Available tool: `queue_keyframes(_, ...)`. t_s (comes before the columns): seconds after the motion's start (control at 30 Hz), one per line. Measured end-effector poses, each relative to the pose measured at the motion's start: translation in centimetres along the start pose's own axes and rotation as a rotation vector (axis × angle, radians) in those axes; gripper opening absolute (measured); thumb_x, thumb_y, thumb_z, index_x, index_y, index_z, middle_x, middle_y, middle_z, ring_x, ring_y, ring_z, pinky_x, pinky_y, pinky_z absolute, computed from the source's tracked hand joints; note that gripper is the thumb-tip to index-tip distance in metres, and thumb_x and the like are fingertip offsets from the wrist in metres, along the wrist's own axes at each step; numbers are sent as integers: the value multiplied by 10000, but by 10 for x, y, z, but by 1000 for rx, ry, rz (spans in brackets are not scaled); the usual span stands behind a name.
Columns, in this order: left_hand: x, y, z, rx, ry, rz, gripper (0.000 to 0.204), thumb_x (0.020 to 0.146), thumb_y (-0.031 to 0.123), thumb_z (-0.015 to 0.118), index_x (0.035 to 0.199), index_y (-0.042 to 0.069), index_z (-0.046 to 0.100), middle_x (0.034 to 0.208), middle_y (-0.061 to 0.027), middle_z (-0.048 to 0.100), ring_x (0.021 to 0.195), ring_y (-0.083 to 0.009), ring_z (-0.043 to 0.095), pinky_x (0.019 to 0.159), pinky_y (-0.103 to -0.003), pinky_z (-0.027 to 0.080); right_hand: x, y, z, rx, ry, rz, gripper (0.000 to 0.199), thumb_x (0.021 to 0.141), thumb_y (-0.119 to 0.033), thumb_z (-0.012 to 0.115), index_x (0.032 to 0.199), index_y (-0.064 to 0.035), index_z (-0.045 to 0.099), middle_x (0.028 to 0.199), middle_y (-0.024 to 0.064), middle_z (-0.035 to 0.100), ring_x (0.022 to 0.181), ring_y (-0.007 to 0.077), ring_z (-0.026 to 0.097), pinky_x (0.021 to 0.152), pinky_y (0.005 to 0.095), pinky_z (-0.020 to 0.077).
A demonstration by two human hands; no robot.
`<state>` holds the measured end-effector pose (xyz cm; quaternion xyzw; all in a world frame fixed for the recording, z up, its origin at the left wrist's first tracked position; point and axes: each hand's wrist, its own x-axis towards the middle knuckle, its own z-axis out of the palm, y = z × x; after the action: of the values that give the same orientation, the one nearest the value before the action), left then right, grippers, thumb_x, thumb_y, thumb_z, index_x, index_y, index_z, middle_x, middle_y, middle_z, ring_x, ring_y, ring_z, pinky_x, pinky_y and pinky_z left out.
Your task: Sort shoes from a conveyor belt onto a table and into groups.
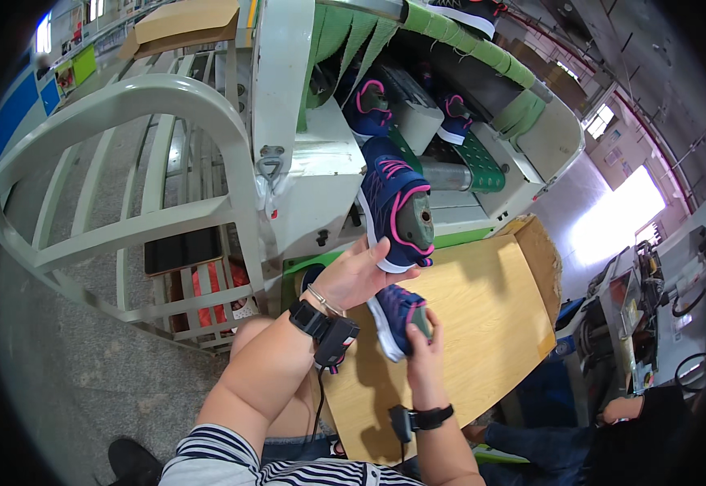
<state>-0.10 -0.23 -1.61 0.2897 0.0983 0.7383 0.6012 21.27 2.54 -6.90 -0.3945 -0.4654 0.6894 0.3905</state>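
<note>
My left hand [349, 279] is wrapped round the heel end of a navy sneaker [384, 194] with pink trim and a white sole. A grey-green shoe last fills the sneaker's opening. Lower and to the right, my right hand [424, 368] grips a matching sneaker [392, 317] by its heel, above the wooden board; a grey-green last shows in that one too. The held pair is close together, the left one higher, at the mouth of a white machine [321, 182]. Part of another dark shoe [312, 277] shows behind my left wrist.
Two more sneakers, one on the left [369, 109] and one on the right [456, 117], sit inside the machine near a green perforated belt [482, 166]. Green strips hang over its opening. A pale metal rack [138, 215] stands left. Another person's hand [622, 409] is at lower right.
</note>
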Motion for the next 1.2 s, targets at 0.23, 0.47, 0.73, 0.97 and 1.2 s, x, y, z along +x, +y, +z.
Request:
queue_keyframes(0.23, 5, 2, 1, -16, 3, 57, 610, 964, 260, 639, 1465, 43, 369, 1447, -195, 473, 1335, -343, 483, 1114, -445, 418, 48, -134, -5, -54, 93, -513, 482, 958, -125, 632, 1377, -78, 397, 1199, 137, 579, 1070, 181, 575, 930, 316, 468)
queue_keyframes(0.47, 11, 12, -3, 201, -114, 81, 570, 981, 218, 624, 1463, 48, 371, 1451, -151, 480, 1355, -318, 467, 1097, -432, 427, 216, -223, 13, -676, 144, -796, 610, 859, -272, 760, 1368, -74, 487, 1282, 162, 559, 1134, 235, 551, 1003, 332, 417)
queue_keyframes(0.73, 10, 15, -4, 440, 187, -30, 355, 978, 185, 634, 1262, 7, 517, 1164, -130, 649, 984, -253, 687, 885, -391, 553, 263, -203, 38, -1133, 295, -971, 686, 843, -141, 692, 1464, -96, 404, 1380, 227, 464, 1265, 393, 475, 1094, 443, 355)
queue_keyframes(0.97, 17, 14, -6, 345, 215, 84, 366, 977, 218, 635, 1250, 5, 517, 1046, -144, 674, 947, -235, 675, 869, -373, 535, 163, -140, 26, -1064, -67, -1032, 460, 874, -116, 656, 1313, -54, 529, 1355, 205, 497, 1291, 397, 439, 1122, 469, 311)
queue_keyframes(1.2, 15, 13, -11, 141, 92, 174, 339, 1006, 199, 557, 1288, 12, 536, 1164, -135, 659, 1070, -229, 645, 946, -359, 499, 90, -31, 29, -1242, -309, -788, 488, 954, -294, 615, 1388, -92, 525, 1472, 204, 444, 1391, 415, 363, 1137, 539, 269)
